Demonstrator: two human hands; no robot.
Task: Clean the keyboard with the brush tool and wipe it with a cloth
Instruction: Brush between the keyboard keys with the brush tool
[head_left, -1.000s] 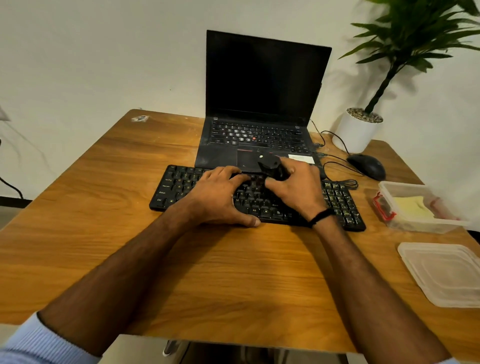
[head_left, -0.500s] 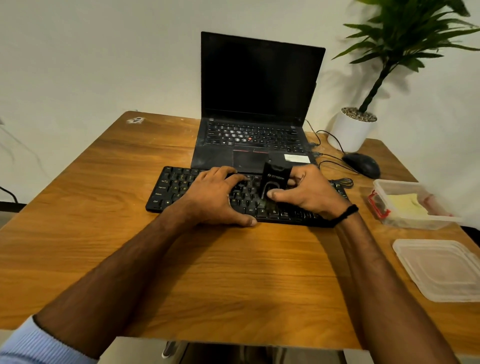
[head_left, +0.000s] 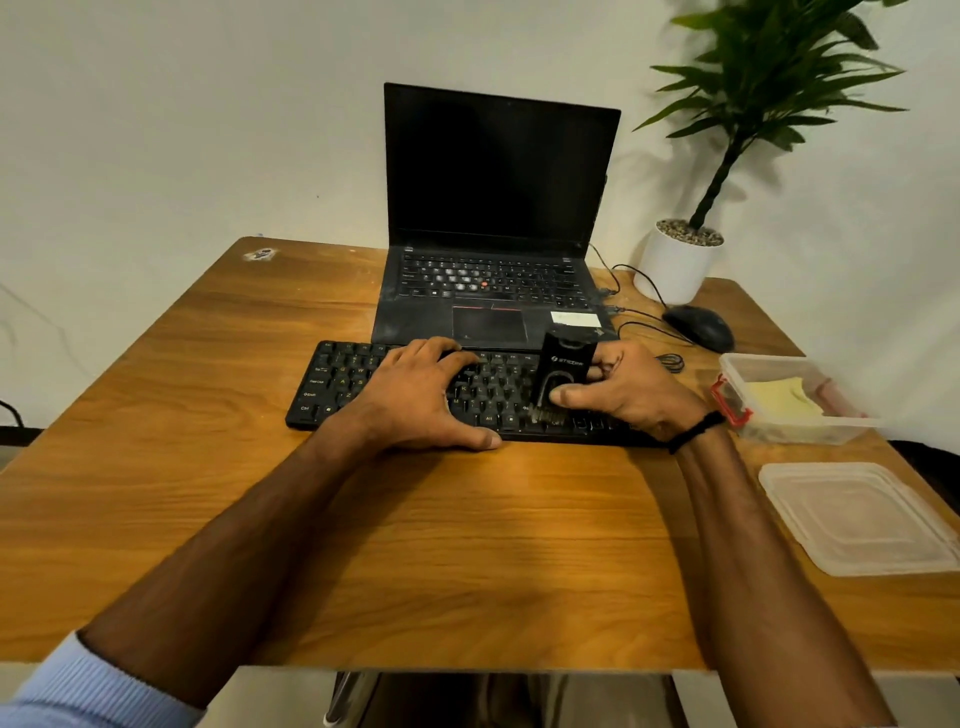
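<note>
Head view: rests the left hand (head_left: 421, 400) flat on the left-middle keys of the long black plastic keyboard (head_left: 343, 384), fingers straight and loosely spread, thumb tip on the brown wooden table (head_left: 467, 545) at the keyboard's near edge. Grips the black block-shaped brush tool (head_left: 563, 369) upright in the right hand (head_left: 628, 395), thumb pressed on its front face, other fingers curled behind it, pale bristles touching the near key rows right of centre. Wears a thin black band (head_left: 693, 431) on the right wrist. Shows, just behind the keyboard, an open black laptop (head_left: 493, 208) with a dark screen; to the right, a black computer mouse (head_left: 701, 327), a white round plant pot (head_left: 675, 265), a clear plastic box (head_left: 810, 431) holding a folded yellow cloth (head_left: 779, 397), and nearer, apart from the box, a clear plastic lid (head_left: 852, 519) lying flat.
</note>
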